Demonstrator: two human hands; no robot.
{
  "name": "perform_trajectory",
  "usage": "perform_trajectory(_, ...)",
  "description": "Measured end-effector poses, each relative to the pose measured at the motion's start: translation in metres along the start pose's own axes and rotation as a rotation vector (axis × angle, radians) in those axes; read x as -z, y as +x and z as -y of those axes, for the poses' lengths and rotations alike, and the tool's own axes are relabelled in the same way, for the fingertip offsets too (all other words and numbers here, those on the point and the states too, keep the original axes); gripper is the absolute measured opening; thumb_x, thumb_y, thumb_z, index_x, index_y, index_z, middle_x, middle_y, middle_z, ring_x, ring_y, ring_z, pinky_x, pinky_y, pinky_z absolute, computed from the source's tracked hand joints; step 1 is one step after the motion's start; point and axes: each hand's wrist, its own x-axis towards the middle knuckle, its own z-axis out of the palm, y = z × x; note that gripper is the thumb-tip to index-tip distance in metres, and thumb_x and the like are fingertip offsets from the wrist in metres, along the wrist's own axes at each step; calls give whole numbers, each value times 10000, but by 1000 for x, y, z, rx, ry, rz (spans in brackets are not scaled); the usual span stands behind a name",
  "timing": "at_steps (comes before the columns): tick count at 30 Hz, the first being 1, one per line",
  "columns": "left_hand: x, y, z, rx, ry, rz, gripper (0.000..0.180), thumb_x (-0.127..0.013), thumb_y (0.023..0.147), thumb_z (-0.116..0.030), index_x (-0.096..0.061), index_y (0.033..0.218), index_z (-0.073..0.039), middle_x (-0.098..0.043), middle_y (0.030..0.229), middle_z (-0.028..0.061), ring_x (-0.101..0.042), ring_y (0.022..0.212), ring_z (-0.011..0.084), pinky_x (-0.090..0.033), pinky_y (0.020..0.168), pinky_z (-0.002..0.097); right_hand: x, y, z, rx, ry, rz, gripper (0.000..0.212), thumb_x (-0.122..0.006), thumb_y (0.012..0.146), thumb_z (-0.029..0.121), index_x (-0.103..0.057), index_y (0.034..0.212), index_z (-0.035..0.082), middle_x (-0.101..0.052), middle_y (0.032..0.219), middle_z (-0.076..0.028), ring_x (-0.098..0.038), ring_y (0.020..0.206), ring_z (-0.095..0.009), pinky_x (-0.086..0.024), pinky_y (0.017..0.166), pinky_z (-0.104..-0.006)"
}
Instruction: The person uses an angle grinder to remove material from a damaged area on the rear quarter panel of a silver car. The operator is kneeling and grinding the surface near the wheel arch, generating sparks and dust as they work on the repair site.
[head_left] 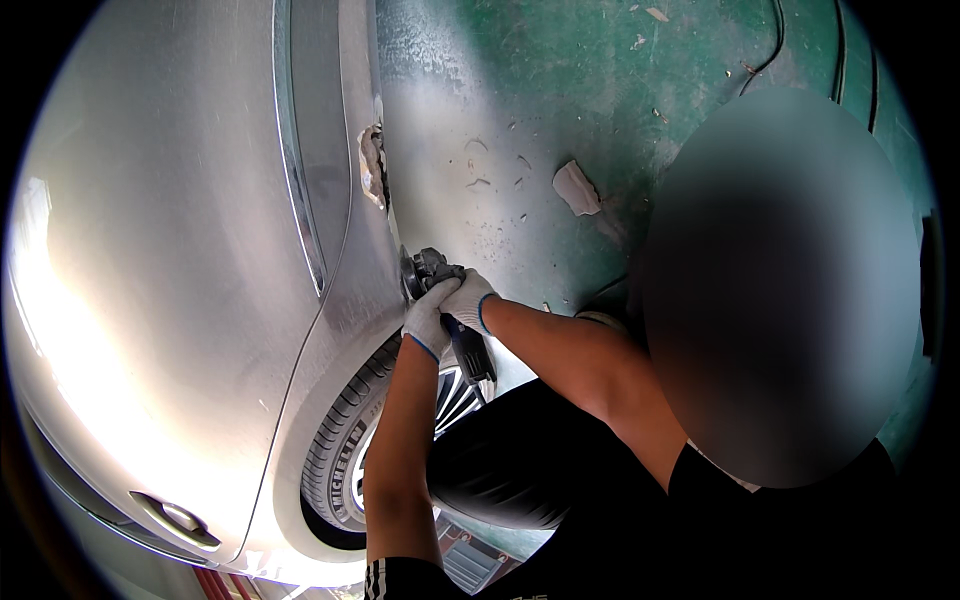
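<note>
A black angle grinder (472, 352) is gripped by both of my hands, which wear white knit gloves with blue cuffs. My left hand (425, 312) is closed around the tool on the side nearer the car. My right hand (464, 299) wraps it just to the right, close to its head. The round disc (407, 276) faces the lower edge of a silver-grey car body panel (365, 270), ahead of the wheel arch; whether it touches cannot be made out. Farther along that edge is a ragged damaged patch (372, 165). My gloves hide part of the tool's body.
The car's tire (345, 440) lies close left of my left forearm. A door handle (176, 519) is at lower left. A pale broken piece (577, 188) rests on the green floor (560, 70). Dark cables (780, 40) run at upper right. A blurred oval covers the right side.
</note>
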Motion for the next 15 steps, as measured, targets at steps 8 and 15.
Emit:
perform_trajectory(8, -7, -4, -3, 0, 13, 10, 265, -690, 976, -133, -681, 1194, 17, -737, 1096, 154, -719, 1015, 295, -584, 951, 436, 4, -3, 6, 9, 32, 22, 748, -844, 749, 205, -522, 1340, -120, -716, 1205, -287, -732, 1135, -352, -598, 976, -400)
perform_trajectory(15, -12, -4, -5, 13, -18, -5, 231, -734, 942, -113, -709, 1147, -7, -750, 1066, 148, -731, 983, 293, -602, 904, 434, 5, -2, 9, -3, 3, 13, 728, -838, 750, 196, -529, 1329, -117, -714, 1206, -292, -732, 1137, -362, -598, 975, -405)
